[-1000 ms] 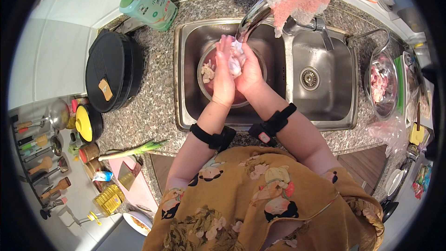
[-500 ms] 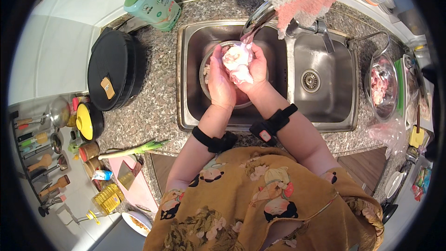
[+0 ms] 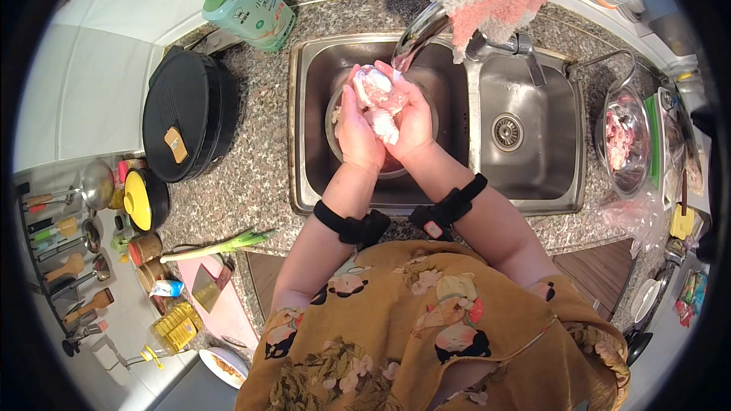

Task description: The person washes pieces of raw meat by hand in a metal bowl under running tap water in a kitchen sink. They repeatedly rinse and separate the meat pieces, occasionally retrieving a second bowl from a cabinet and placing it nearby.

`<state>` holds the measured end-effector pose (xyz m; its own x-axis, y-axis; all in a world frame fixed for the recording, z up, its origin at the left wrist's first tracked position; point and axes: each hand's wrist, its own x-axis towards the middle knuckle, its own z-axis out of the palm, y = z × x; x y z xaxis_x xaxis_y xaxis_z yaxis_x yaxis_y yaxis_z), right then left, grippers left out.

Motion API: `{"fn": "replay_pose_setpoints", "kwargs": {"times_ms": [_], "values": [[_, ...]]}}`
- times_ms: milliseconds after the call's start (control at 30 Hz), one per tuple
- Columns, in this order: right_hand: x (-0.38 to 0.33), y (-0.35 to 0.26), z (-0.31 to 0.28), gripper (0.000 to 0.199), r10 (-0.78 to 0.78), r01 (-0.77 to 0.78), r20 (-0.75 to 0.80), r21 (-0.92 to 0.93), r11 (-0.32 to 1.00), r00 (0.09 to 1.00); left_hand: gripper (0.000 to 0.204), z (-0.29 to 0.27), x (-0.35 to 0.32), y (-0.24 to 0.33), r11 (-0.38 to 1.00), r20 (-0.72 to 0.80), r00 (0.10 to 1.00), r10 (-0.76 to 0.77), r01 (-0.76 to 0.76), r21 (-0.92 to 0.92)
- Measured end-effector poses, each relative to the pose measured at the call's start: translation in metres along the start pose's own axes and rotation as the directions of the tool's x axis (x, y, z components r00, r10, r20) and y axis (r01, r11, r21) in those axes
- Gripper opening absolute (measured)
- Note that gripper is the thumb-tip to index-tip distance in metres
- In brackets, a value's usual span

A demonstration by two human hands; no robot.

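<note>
Pieces of raw pale-pink meat (image 3: pixel 380 99) lie cupped between my two hands over the left sink basin (image 3: pixel 304 175). My left hand (image 3: pixel 358 131) curves round their left side, and my right hand (image 3: pixel 413 123) closes round the right side. Just above the fingertips is the spout of the metal faucet (image 3: pixel 417 36), with a striped cloth (image 3: pixel 499 4) draped over it. Under my hands stands a round metal bowl (image 3: pixel 333 131), mostly hidden, with bits of meat showing at its left.
Right of the sink, a clear bowl (image 3: pixel 626 144) holds more raw meat. A black lidded pot (image 3: pixel 179 114) and a green pump bottle (image 3: pixel 250 11) stand at left. A leek (image 3: pixel 221 247) lies near a pink cutting board (image 3: pixel 236 312) with a cleaver (image 3: pixel 207 287).
The meat has turned and shifted slightly left between my cupped hands. My right hand has also moved a little left, apart from the spout.
</note>
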<state>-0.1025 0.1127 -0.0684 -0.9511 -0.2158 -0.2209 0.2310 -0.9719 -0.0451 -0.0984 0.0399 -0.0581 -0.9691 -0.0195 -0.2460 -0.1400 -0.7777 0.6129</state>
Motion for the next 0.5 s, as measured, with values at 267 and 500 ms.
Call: {"fn": "replay_pose_setpoints", "kwargs": {"times_ms": [267, 500], "values": [[-0.002, 0.004, 0.001, 0.034, -0.158, 0.162, 0.042, -0.377, 0.912, 0.987, 0.038, -0.010, 0.005, -0.003, 0.995, -0.123, 0.992, -0.034, 0.045, 0.092], [-0.007, 0.016, 0.007, 0.031, -0.273, 0.260, 0.050, -0.504, 0.824, 0.961, 0.043, -0.010, 0.005, -0.002, 0.998, -0.038, 0.999, -0.035, 0.037, 0.054]]}}
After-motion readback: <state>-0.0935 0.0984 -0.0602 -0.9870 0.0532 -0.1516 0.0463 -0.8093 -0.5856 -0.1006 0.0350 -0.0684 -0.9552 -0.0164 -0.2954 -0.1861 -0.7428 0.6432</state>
